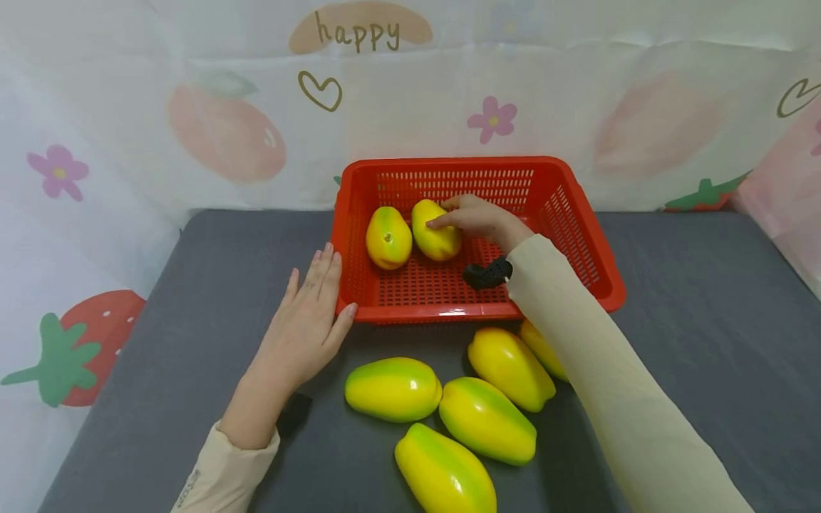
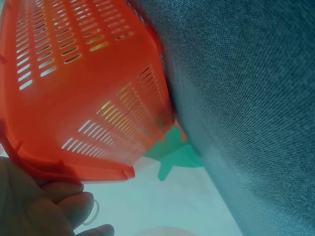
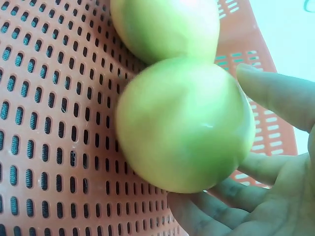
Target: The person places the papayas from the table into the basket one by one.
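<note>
Inside a red plastic basket (image 1: 442,311), two yellow-green papayas lie side by side. My right hand (image 1: 482,217) holds the right-hand papaya (image 1: 436,239); in the right wrist view its thumb and fingers (image 3: 211,216) curve round opposite sides of that fruit. Close to its left lies the other papaya (image 1: 388,239). My left hand (image 1: 308,313), fingers extended, rests against the left side and front corner of the basket. The left wrist view shows its fingertips (image 2: 76,206) at the basket's rim.
Several more papayas lie on the grey tabletop (image 1: 256,249) in front of the basket, among them one papaya (image 1: 393,390) near the left hand. Another papaya (image 1: 545,349) is partly covered by the right sleeve. A printed cloth (image 1: 410,92) hangs behind the basket.
</note>
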Demonstrator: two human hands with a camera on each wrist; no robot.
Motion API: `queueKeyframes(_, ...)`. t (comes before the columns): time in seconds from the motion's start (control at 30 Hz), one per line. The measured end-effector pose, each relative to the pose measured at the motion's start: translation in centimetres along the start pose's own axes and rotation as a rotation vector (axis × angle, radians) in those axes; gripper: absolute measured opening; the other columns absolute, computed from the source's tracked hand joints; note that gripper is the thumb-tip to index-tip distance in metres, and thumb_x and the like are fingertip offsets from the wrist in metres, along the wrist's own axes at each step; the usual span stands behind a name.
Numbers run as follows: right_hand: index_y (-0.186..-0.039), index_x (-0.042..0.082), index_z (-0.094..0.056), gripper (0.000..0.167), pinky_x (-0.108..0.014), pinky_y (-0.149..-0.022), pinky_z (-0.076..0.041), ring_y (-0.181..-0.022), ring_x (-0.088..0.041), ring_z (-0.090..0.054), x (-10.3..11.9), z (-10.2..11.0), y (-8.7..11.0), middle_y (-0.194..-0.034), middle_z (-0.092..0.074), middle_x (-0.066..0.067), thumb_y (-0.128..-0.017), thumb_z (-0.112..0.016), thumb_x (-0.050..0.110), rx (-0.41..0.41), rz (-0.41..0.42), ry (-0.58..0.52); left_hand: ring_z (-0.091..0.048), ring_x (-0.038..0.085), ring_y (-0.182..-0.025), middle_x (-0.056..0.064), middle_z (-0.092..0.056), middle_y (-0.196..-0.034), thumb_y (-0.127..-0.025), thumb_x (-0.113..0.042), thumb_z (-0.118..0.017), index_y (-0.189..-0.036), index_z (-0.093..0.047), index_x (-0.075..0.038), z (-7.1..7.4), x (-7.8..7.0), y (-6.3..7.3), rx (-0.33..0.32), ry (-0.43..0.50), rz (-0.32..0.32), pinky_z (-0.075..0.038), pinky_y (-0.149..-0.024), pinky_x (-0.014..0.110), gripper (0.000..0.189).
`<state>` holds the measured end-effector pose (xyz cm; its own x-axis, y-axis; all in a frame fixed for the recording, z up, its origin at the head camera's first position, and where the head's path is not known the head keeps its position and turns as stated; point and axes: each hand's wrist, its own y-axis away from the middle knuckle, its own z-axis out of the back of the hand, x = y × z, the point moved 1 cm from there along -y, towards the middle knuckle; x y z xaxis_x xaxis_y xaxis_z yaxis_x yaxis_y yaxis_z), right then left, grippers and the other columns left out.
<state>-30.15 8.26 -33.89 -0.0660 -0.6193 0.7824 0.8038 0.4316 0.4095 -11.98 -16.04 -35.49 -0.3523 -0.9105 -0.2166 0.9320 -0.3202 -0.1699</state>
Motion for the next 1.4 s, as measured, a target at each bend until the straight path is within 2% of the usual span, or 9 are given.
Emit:
queueKeyframes(0.57,-0.144,0.002,-0.035,0.064,-0.045,-0.109,-0.028,-0.133,-0.031,-0.032,0.6,0.7,1.0,-0.148,-0.032,-0.015,-0.091,-0.061,0.027,-0.118,-0.018,0.061,-0.009,0.03,-0.143,0.016,-0.006,-0.157,-0.099,-0.035,-0.042,-0.149,-0.01,0.002,0.2,-0.2,0.0,0.009,-0.008,0.008,-0.007,-0.113,0.053,0.071)
queueKeyframes(0.8,-0.144,0.005,-0.035,0.065,-0.046,-0.107,-0.031,-0.133,-0.03,-0.032,0.3,1.6,1.8,-0.149,-0.031,-0.013,-0.091,-0.062,0.03,-0.11,-0.019,0.072,-0.008,0.03,-0.143,0.016,-0.005,-0.157,-0.099,-0.036,-0.042,-0.15,-0.01,0.002,0.2,-0.2,0.0,0.016,-0.003,0.013,-0.006,-0.113,0.052,0.071)
queueKeyframes(1.07,-0.144,0.002,-0.034,0.065,-0.043,-0.105,-0.036,-0.128,-0.029,-0.04,0.2,2.4,3.8,-0.147,-0.034,-0.015,-0.09,-0.063,0.026,-0.083,0.041,-0.035,-0.009,0.031,-0.143,0.016,-0.006,-0.157,-0.099,-0.035,-0.042,-0.149,-0.01,0.003,0.1,-0.3,-0.1,0.01,-0.001,0.006,-0.006,-0.113,0.053,0.071)
queueKeyframes(1.27,-0.142,0.0,-0.036,0.063,-0.044,-0.105,-0.035,-0.125,-0.029,-0.043,0.1,2.5,5.2,-0.143,-0.039,-0.017,-0.091,-0.062,0.025,-0.069,0.095,-0.023,-0.009,0.031,-0.143,0.016,-0.006,-0.156,-0.099,-0.035,-0.042,-0.149,-0.01,0.003,0.1,-0.2,-0.1,0.007,0.001,0.006,-0.007,-0.113,0.053,0.071)
queueKeyframes(1.4,-0.141,0.002,-0.039,0.06,-0.044,-0.104,-0.036,-0.124,-0.028,-0.043,0.2,2.5,6.3,-0.141,-0.042,-0.017,-0.091,-0.061,0.026,-0.088,0.132,-0.015,-0.009,0.031,-0.143,0.017,-0.006,-0.156,-0.099,-0.034,-0.043,-0.149,-0.01,0.003,0.1,-0.1,-0.1,0.007,0.009,0.007,-0.006,-0.113,0.053,0.071)
